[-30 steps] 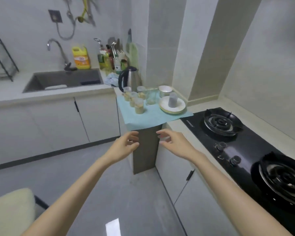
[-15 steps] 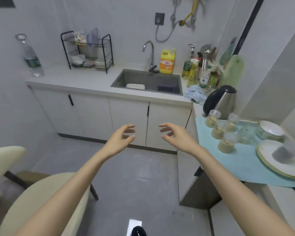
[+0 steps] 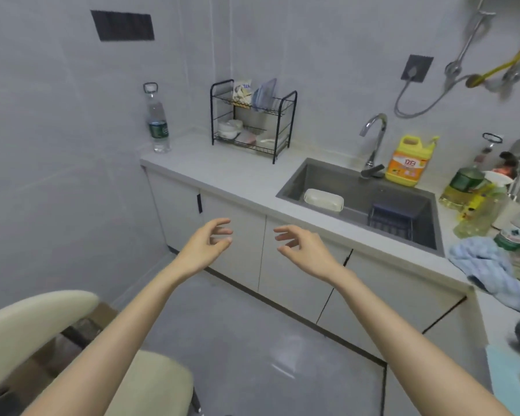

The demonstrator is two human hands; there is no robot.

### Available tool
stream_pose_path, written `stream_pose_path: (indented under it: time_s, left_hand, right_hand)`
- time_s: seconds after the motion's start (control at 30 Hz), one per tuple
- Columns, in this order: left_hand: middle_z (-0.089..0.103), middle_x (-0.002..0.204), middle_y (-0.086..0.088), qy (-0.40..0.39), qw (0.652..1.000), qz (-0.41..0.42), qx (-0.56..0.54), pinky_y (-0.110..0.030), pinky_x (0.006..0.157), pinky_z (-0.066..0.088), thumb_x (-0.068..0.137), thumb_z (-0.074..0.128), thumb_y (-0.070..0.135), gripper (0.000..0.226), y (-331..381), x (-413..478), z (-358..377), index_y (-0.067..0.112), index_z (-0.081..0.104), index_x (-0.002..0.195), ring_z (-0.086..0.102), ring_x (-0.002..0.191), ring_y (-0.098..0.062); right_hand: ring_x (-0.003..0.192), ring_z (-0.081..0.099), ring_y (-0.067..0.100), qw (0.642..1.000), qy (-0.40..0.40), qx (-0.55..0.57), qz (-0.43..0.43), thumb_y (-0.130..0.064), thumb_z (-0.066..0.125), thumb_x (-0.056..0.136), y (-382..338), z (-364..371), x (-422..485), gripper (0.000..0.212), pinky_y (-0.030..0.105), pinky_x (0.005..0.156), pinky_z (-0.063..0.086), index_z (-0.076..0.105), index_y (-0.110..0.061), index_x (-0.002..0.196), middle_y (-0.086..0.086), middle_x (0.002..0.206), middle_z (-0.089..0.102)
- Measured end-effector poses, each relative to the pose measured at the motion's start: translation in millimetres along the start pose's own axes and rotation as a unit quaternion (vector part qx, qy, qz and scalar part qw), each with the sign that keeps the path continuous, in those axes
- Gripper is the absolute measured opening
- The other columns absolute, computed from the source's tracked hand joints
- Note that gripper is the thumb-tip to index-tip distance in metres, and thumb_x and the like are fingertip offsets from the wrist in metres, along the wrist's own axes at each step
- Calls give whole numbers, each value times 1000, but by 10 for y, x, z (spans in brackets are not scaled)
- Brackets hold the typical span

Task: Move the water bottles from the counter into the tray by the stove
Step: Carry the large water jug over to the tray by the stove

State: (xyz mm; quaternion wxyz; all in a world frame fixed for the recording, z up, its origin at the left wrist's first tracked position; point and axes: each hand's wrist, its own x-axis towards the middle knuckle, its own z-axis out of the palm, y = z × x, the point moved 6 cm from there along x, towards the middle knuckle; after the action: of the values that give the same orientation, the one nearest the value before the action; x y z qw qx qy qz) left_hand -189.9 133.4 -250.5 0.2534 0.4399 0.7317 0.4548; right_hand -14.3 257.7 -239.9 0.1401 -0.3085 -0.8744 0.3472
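Observation:
A clear water bottle [image 3: 157,121] with a green label stands upright at the far left end of the grey counter [image 3: 240,172], against the wall. A second green-labelled bottle [image 3: 515,232] shows at the right edge, partly cut off among other bottles. My left hand [image 3: 206,246] and my right hand [image 3: 305,249] hover side by side in front of the cabinet doors, below the counter edge, fingers loosely curled and apart, holding nothing. The tray and the stove are out of view.
A black dish rack [image 3: 252,121] stands right of the bottle. The sink [image 3: 364,202] holds a white dish and a dark basket; a tap [image 3: 373,142] and a yellow detergent jug [image 3: 407,162] sit behind it. A blue cloth [image 3: 487,265] lies at right. A cream chair [image 3: 42,334] is at lower left.
The view has swung left, from the stove and teal mat to the sink counter and the bottle at its far end. Both hands stay empty and in the same pose.

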Motion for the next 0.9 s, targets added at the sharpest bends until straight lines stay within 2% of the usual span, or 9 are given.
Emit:
stream_pose_path:
  time_s: [0.13, 0.23, 0.4, 0.6, 0.73, 0.83, 0.9]
  left_hand:
    - [58, 123, 1, 26, 1000, -13, -4, -20, 78, 46, 95, 54, 14, 43, -258, 689, -376, 17, 44, 137, 58, 95, -11]
    - [58, 125, -1, 50, 999, -20, -3, -31, 91, 48, 94, 55, 14, 43, -451, 1276, -716, 17, 45, 136, 59, 95, -13]
    - [57, 124, -1, 75, 997, -23, -6, -23, 85, 45, 95, 55, 14, 44, -636, 2219, -1297, 16, 43, 137, 58, 86, 1]
    - [53, 127, 0, 116, 992, -46, -28, -24, 85, 43, 95, 55, 13, 45, -931, 3105, -1905, 17, 42, 138, 57, 90, -5]
    - [48, 130, 2, 153, 986, -63, -34, -28, 88, 44, 95, 55, 13, 46, -1232, 3556, -2274, 18, 42, 138, 54, 103, -13]
    - [47, 132, 3, 180, 981, -72, -31, -31, 95, 44, 94, 56, 15, 47, -1503, 3926, -2566, 19, 43, 139, 52, 116, -17]
    - [48, 132, 1, 199, 976, -81, -31, -33, 97, 43, 94, 57, 13, 46, -1688, 4211, -2785, 19, 43, 137, 52, 117, -20]
  right_hand:
    - [96, 61, 13, 1000, -12, -6, -28, -16, 60, 91, -67, 152, 933, 38, 21, 84, 43, 56, -20, 128, -1, 123, 63]
    - [98, 61, 13, 999, -24, 1, -42, -18, 60, 91, -134, 265, 1696, 39, 23, 88, 46, 55, -20, 129, -3, 124, 63]
    - [99, 62, 13, 997, -42, 12, -57, -18, 59, 91, -305, 411, 2864, 37, 20, 87, 44, 55, -25, 127, -5, 123, 64]
    - [101, 62, 13, 995, -46, 45, -80, -18, 60, 92, -495, 575, 4055, 37, 17, 84, 43, 55, -25, 128, -7, 125, 60]
    - [110, 57, 14, 992, -51, 69, -90, -20, 61, 91, -536, 762, 4758, 40, 23, 87, 44, 54, -25, 130, -13, 130, 55]
    - [113, 55, 14, 990, -53, 83, -100, -20, 62, 91, -553, 950, 5344, 41, 31, 92, 49, 53, -25, 131, -12, 134, 53]
    - [113, 54, 14, 988, -54, 92, -107, -21, 62, 91, -577, 1076, 5766, 42, 33, 94, 49, 53, -25, 132, -10, 136, 51]
